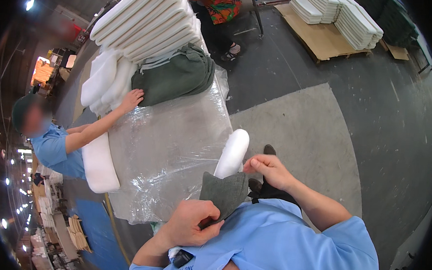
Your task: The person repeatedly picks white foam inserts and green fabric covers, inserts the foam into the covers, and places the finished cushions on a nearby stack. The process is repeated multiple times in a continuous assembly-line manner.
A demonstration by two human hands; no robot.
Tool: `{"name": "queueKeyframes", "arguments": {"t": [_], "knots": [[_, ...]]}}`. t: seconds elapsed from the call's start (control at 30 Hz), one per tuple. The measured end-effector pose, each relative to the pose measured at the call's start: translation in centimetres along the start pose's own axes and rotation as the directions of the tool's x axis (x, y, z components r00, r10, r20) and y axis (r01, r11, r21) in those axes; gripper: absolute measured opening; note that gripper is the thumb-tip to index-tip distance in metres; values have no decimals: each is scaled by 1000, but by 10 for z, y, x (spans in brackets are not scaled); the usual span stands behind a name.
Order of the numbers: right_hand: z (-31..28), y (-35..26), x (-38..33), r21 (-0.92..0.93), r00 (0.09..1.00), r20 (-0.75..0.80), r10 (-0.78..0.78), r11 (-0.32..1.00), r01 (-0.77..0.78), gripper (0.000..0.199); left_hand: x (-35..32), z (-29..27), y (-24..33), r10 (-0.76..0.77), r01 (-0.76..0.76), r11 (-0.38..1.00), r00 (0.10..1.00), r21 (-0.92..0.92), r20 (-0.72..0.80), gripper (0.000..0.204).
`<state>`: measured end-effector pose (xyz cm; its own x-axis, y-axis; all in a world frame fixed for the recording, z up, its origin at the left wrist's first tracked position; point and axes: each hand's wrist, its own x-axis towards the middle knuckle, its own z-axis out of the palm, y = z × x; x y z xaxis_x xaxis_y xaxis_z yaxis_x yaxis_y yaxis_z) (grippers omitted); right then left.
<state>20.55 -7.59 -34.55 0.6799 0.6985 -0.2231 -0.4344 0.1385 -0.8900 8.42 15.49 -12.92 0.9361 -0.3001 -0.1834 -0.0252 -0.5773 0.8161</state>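
Note:
My left hand (196,223) is closed on the lower edge of a dark green fabric cover (225,191), close to my blue shirt. A white padded cushion (233,152) with a rounded end sticks up out of the cover's far side. Beside the cushion's right edge is my right hand (269,171), its fingers curled and pinched together. Whether those fingertips hold the cover's edge or some of the cushion is too small to tell. The part of the cushion inside the cover is hidden.
A plastic-wrapped table (171,137) bears a pile of dark green covers (177,75) and a tall stack of white pads (146,22). At left a co-worker (59,145) touches the covers, near another white cushion (100,163). More pads (354,24) lie on a far-right pallet (311,37).

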Motion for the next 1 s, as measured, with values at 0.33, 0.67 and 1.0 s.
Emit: {"name": "queueKeyframes", "arguments": {"t": [0.33, 0.67, 1.0], "knots": [[16, 49, 0, 213, 827, 445, 344, 856, -471, 71, -5, 13, 5, 309, -310, 947, 951, -86, -20, 21], [25, 14, -2, 57, 667, 573, 477, 788, -612, 58, -20, 18, 7, 275, -238, 940, 952, -242, 131, 17], [12, 7, 9, 441, 740, 671, 53, 773, -455, 21, 38, 2, -61, -121, 109, 985, 989, -133, -85, 30]]}}
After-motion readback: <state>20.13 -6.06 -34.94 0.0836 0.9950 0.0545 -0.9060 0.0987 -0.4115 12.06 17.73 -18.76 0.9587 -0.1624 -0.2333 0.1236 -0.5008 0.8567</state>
